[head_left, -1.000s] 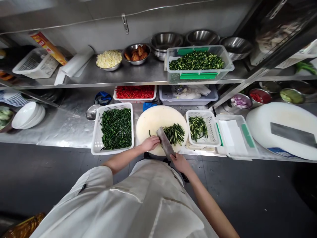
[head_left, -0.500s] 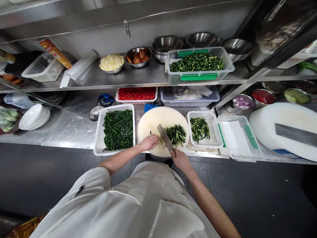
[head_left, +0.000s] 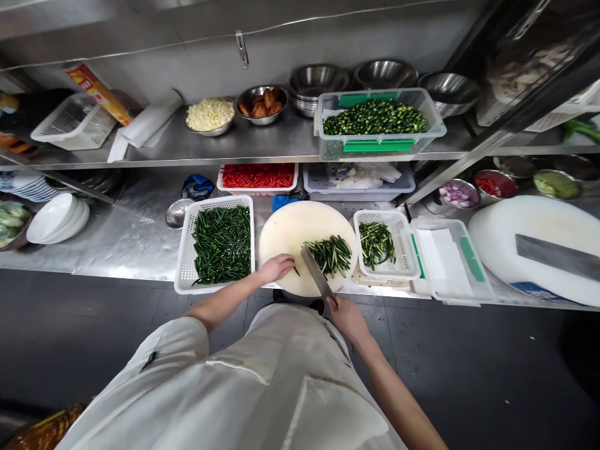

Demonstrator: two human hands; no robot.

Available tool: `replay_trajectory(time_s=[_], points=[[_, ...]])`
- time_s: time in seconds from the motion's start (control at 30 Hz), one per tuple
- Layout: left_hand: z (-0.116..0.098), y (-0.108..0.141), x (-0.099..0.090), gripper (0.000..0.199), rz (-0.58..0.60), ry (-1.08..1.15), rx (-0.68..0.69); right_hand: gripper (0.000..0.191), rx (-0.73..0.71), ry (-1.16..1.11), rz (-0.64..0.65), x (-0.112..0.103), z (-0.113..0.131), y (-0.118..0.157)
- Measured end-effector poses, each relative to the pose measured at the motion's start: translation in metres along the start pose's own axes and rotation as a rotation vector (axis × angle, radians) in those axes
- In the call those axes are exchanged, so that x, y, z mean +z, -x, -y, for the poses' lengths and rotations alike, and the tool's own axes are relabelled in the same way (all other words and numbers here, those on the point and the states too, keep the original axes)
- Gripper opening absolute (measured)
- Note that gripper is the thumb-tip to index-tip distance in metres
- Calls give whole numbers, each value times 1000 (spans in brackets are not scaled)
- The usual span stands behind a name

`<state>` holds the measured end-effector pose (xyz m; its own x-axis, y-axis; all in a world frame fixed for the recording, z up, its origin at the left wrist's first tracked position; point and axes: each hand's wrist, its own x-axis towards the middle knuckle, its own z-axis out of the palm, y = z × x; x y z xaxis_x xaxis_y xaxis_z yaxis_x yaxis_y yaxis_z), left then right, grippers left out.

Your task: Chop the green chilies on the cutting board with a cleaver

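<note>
My right hand (head_left: 345,314) is wrapped round the handle of a cleaver (head_left: 317,272), whose blade slants over the round pale chopping board (head_left: 284,228). Against the blade's right side lies a heap of sliced green chillies (head_left: 334,256). On the left of the board my left hand (head_left: 276,268) is closed, fingertips pinching a dark green chilli (head_left: 296,270) a little short of the blade. To the left stands a white basket (head_left: 253,237) full of whole green chillies (head_left: 222,244). A smaller white basket (head_left: 405,250) on the right holds more sliced chillies (head_left: 376,244).
Behind the board sit a basket of red chillies (head_left: 257,176) and a grey tub (head_left: 370,192). The shelf above carries a clear box (head_left: 382,145) of chopped greens and steel bowls (head_left: 319,81). Right lie a clear lid (head_left: 478,281) and another board (head_left: 497,219) with a cleaver (head_left: 557,255).
My left hand has drawn back leftward from the blade, and a chilli now shows at its fingertips. The cleaver has shifted slightly right and down, with its tip lower.
</note>
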<state>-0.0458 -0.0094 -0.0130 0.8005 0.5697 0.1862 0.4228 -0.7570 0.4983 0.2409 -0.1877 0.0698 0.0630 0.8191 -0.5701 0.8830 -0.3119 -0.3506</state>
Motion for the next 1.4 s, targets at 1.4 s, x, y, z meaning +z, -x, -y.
replay_trajectory(time_s=[1.4], points=[[7, -58, -6, 37, -133, 308, -294, 44, 348, 15, -226, -36, -36, -7]])
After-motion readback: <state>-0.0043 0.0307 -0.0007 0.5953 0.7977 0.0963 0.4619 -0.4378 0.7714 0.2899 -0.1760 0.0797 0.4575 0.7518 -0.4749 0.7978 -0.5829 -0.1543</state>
